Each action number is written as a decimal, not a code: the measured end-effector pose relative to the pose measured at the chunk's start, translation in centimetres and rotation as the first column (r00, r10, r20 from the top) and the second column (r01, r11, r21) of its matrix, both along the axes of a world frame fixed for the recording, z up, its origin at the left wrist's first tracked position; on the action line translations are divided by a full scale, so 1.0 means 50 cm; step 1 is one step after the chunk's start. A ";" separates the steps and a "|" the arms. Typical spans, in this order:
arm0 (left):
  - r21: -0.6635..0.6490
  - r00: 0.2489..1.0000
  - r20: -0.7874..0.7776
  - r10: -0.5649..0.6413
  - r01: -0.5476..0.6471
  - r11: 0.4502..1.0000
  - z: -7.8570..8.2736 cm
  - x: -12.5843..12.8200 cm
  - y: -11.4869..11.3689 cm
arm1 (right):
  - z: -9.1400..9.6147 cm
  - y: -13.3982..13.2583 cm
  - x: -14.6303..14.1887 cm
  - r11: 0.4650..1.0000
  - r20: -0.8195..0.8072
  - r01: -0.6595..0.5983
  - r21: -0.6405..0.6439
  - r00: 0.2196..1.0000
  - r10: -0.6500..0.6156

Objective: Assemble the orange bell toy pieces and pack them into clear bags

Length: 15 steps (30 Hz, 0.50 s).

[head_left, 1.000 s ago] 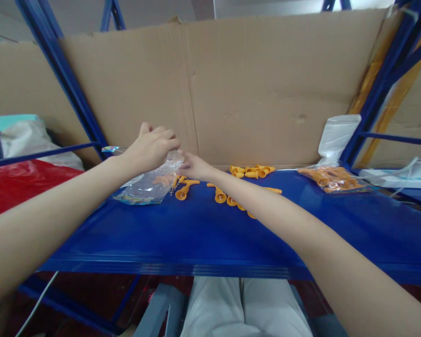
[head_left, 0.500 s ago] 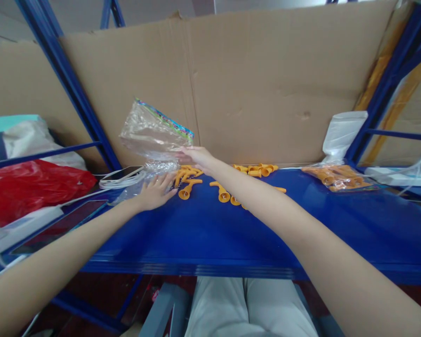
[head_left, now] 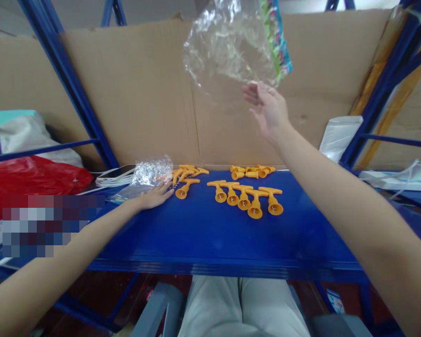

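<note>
My right hand (head_left: 269, 107) is raised before the cardboard, its fingers closed on the lower edge of a clear plastic bag (head_left: 231, 51) with a colourful printed strip. Low on the left, my left hand (head_left: 156, 195) lies with fingers stretched out beside a pile of clear plastic bags (head_left: 152, 171). Close to its fingertips are a loose heap of yellow T-shaped handles (head_left: 185, 172) and one yellow corkscrew (head_left: 183, 189). Several more corkscrews (head_left: 244, 201) stand in a row on the blue table, metal spirals showing inside their bells. Yellow bell-shaped pieces (head_left: 251, 173) lie behind them.
A cardboard sheet (head_left: 143, 93) walls off the back of the blue table (head_left: 203, 238). Blue shelf posts (head_left: 73, 93) rise at both sides. White cables (head_left: 114, 179) and a red bag (head_left: 35, 178) are at left. A white packet (head_left: 340, 135) leans at right, partly behind my forearm.
My right hand has lifted the plastic bag up and to the right, away from the pile. The corkscrew row has come into fuller view. My left hand stays almost in place.
</note>
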<state>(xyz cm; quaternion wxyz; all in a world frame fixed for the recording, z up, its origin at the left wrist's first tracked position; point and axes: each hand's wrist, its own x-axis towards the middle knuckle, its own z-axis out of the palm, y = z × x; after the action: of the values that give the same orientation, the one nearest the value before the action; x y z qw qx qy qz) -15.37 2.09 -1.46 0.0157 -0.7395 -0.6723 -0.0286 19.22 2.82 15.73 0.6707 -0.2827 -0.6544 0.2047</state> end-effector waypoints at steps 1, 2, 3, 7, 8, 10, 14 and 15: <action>-0.015 1.000 0.010 -0.001 0.002 1.000 0.000 -0.001 0.001 | -0.006 -0.016 0.024 0.998 0.014 0.056 0.027 0.998 -0.057; -0.045 1.000 0.024 0.002 -0.001 0.999 0.001 -0.001 0.000 | -0.017 -0.032 0.046 0.992 0.022 0.109 0.058 0.994 -0.110; -0.074 0.999 0.036 0.011 -0.008 0.997 0.003 0.000 -0.002 | -0.031 -0.048 0.066 0.982 0.031 0.158 0.099 0.986 -0.162; 0.001 0.999 0.019 0.033 -0.033 0.999 0.015 0.016 -0.020 | -0.114 -0.091 0.135 0.917 0.133 0.335 0.217 0.920 -0.368; 0.048 1.000 0.004 0.020 -0.020 0.999 0.019 0.024 -0.025 | -0.137 -0.097 0.149 0.911 0.157 0.350 0.219 0.909 -0.387; 0.144 0.999 -0.014 -0.043 0.044 0.989 0.030 0.049 -0.036 | -0.180 -0.106 0.173 0.912 0.212 0.354 0.207 0.894 -0.395; 0.234 0.977 0.023 -0.211 0.200 0.951 0.064 0.125 -0.050 | -0.243 -0.126 0.199 0.933 0.315 0.314 0.176 0.880 -0.355; 0.253 0.971 0.042 -0.235 0.217 0.943 0.073 0.147 -0.051 | -0.253 -0.132 0.202 0.934 0.349 0.321 0.158 0.866 -0.357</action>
<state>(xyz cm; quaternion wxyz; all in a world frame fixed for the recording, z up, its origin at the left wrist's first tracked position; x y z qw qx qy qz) -8.02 -0.48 2.21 0.0802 -0.8025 -0.5744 -0.1398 29.29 -3.79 3.08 0.5724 -0.3950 -0.7186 -0.0048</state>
